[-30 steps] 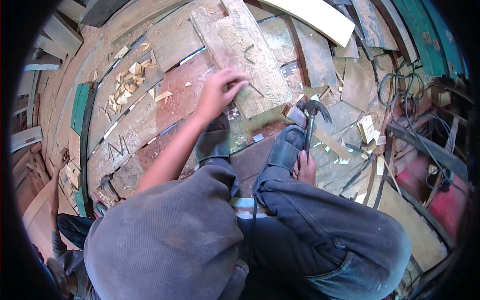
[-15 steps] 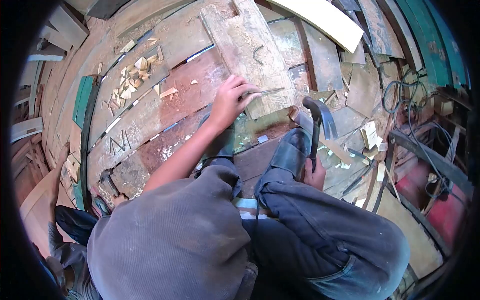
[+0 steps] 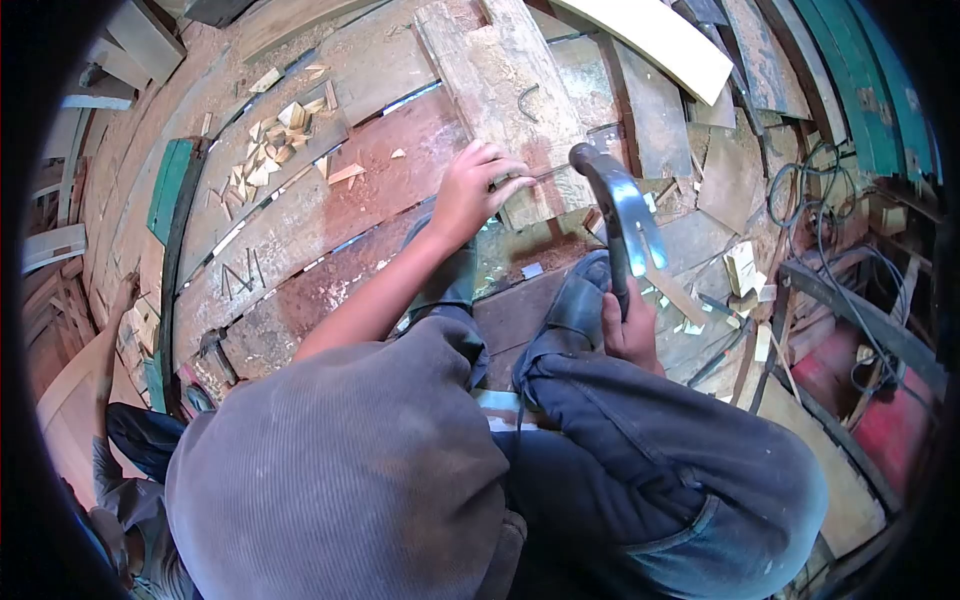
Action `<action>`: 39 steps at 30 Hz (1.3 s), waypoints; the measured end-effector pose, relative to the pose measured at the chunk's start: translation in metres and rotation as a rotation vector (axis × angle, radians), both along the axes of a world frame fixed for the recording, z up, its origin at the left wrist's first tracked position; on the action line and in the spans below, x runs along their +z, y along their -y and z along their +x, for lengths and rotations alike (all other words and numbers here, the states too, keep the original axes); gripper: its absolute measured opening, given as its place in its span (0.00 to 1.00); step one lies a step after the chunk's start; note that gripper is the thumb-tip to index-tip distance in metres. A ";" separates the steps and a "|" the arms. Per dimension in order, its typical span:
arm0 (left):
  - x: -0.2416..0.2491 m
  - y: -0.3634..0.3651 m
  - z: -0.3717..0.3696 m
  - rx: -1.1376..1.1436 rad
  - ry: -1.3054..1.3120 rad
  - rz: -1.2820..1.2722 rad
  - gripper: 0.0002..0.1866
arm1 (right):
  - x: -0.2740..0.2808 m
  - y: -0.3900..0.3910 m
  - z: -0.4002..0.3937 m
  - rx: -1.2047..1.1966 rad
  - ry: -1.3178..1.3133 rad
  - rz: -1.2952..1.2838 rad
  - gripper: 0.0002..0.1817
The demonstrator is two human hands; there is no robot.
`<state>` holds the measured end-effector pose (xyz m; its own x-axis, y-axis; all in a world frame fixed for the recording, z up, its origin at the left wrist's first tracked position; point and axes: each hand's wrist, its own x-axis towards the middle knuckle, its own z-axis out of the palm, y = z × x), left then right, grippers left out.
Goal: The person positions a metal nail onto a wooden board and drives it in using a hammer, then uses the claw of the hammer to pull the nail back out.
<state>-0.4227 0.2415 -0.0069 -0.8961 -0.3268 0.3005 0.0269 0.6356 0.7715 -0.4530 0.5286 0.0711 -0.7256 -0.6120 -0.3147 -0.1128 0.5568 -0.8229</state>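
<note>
My left hand (image 3: 474, 192) pinches a nail (image 3: 550, 172) between thumb and fingers, low over the end of a worn, pale wooden board (image 3: 520, 130). The nail points right, and its far end lies close to the hammer head. My right hand (image 3: 632, 332) is wrapped round the dark handle of a claw hammer (image 3: 612, 190), beside my right knee. The hammer is upright in this view, its face toward the nail and its shiny claw to the right. A bent piece of dark wire or nail (image 3: 527, 102) lies on the board.
Several loose nails (image 3: 240, 278) lie on the planks at left, near a heap of wood offcuts (image 3: 270, 145). Another hammer (image 3: 215, 352) rests at lower left. A co-worker (image 3: 125, 400) sits at far left. Cables (image 3: 820, 200) tangle at right, beside green boards (image 3: 850, 80).
The hammer has risen and tipped left, its head now near the nail. My left hand has shifted slightly. A hand seen earlier at the other hammer's handle is no longer visible.
</note>
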 end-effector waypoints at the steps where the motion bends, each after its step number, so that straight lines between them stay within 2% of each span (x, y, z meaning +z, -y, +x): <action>1: 0.001 0.001 -0.001 -0.002 0.002 -0.001 0.09 | -0.003 0.004 -0.004 0.011 0.027 0.032 0.12; 5: 0.003 0.001 0.000 0.001 0.011 -0.003 0.08 | -0.007 0.013 -0.016 0.013 0.080 0.142 0.16; 9: 0.001 0.001 0.000 -0.018 0.001 -0.034 0.08 | -0.003 0.014 -0.014 0.028 0.018 0.185 0.17; 15: 0.002 0.002 0.003 -0.029 -0.028 -0.025 0.09 | -0.007 0.007 -0.008 -0.010 0.110 0.171 0.18; 21: -0.002 -0.001 0.002 0.015 -0.055 0.025 0.08 | -0.007 0.009 -0.009 -0.020 0.089 0.178 0.17; 30: -0.006 0.000 0.002 0.021 -0.037 0.029 0.08 | -0.003 0.006 -0.006 -0.016 0.090 0.103 0.14; 34: -0.008 0.001 0.004 0.020 -0.015 0.047 0.08 | -0.004 -0.001 0.000 0.029 -0.094 -0.053 0.13; 39: -0.008 0.005 0.004 -0.001 -0.023 0.057 0.09 | -0.010 0.019 -0.001 0.014 0.055 0.161 0.13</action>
